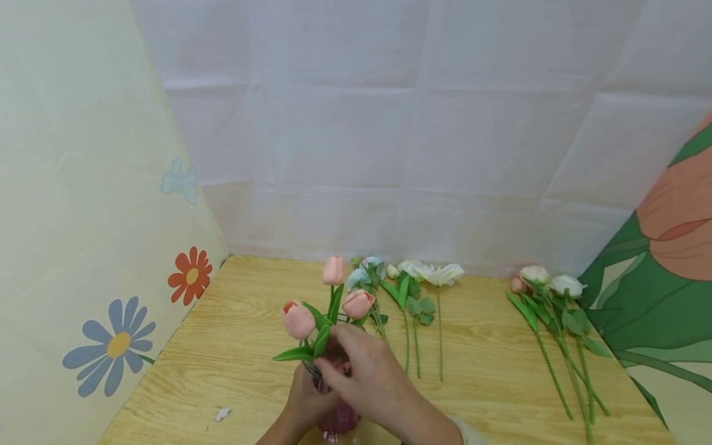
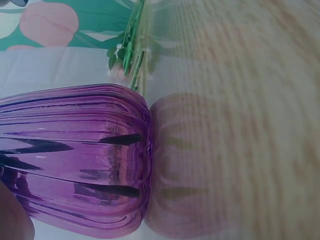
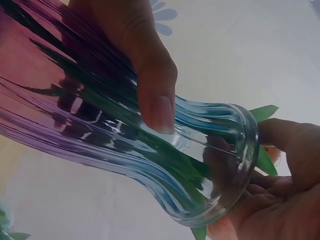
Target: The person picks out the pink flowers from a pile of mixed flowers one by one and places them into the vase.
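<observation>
Purple ribbed glass, clearing toward a flared rim, makes up the vase [image 3: 150,150] that both hands are busy with at the near edge of the wooden desk [image 1: 233,346]. The left hand [image 1: 303,402] wraps the neck, its thumb pressed flat on the ribs just under the rim in the right wrist view, which looks like a steadying hold so the vase stays put. The right hand [image 1: 369,377] lies over the mouth with its fingers curled around the green stems where they enter the glass, seemingly to guide or bunch them at the opening.

Three pink tulips [image 1: 334,296] rise just beyond the hands, their buds spread apart and their long leaves drooping over the rim toward the left. Through the glass the stems show as dark streaks running down into the body. The left wrist view shows the rounded belly of the vase [image 2: 75,160] standing on the pale wood, with its shadow beside it.

Farther out from the hands, loose stems lie flat on the desk: a cluster of blue and white flowers [image 1: 411,278] straight ahead, and a second bunch of white roses [image 1: 550,290] well off to the right. A small white scrap [image 1: 222,413] sits on the desk to the left of the hands, and flower-printed panels stand on either side
</observation>
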Demonstrator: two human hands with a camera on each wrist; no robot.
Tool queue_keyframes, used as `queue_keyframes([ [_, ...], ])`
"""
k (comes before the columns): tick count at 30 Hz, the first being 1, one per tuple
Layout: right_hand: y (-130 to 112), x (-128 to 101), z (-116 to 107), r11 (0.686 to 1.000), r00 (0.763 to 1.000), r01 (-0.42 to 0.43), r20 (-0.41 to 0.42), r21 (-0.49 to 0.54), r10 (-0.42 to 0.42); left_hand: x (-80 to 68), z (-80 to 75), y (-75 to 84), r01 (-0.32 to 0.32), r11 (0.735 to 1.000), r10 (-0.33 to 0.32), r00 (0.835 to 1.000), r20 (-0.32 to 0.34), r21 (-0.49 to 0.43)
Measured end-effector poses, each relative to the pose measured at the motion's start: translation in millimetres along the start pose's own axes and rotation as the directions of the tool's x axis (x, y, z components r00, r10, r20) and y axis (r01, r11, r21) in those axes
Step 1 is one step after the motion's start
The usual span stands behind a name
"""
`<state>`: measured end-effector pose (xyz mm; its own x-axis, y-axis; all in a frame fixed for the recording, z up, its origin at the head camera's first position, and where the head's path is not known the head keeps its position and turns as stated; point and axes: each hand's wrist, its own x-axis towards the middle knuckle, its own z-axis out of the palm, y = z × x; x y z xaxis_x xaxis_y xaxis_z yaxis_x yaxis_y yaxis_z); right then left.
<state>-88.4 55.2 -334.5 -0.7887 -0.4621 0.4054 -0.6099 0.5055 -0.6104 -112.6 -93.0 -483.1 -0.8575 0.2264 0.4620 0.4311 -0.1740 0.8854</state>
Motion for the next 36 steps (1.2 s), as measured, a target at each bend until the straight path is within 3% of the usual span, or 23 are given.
queue_keyframes([
  [10,-4,-4,-10,0.999,0.999,-0.037,-0.019,-0.032,0.036,1.1,1.5,0.5,-0.043,0.998,0.044,0.999,-0.010,0.054],
  [16,-3,-8,-16,0.999,0.998,-0.035,-0.062,-0.036,0.033,-1.8,2.0,2.7,0.046,0.997,-0.043,0.998,-0.052,0.059],
  [21,-1,-10,-21,0.998,0.995,-0.039,-0.098,-0.049,0.034,-1.4,2.1,2.5,0.099,0.995,-0.098,0.994,-0.045,0.015],
  [28,4,-17,-29,0.999,0.988,-0.028,-0.155,-0.027,0.023,-0.4,2.8,4.5,0.121,0.993,-0.121,0.992,-0.042,0.007],
  [31,8,-20,-34,0.997,0.979,-0.040,-0.203,-0.066,0.025,0.0,3.2,6.2,0.148,0.989,-0.148,0.988,-0.048,0.006],
  [36,16,-25,-41,0.989,0.968,-0.067,-0.248,-0.134,0.032,0.4,2.7,7.1,0.129,0.991,-0.128,0.991,-0.042,0.029],
])
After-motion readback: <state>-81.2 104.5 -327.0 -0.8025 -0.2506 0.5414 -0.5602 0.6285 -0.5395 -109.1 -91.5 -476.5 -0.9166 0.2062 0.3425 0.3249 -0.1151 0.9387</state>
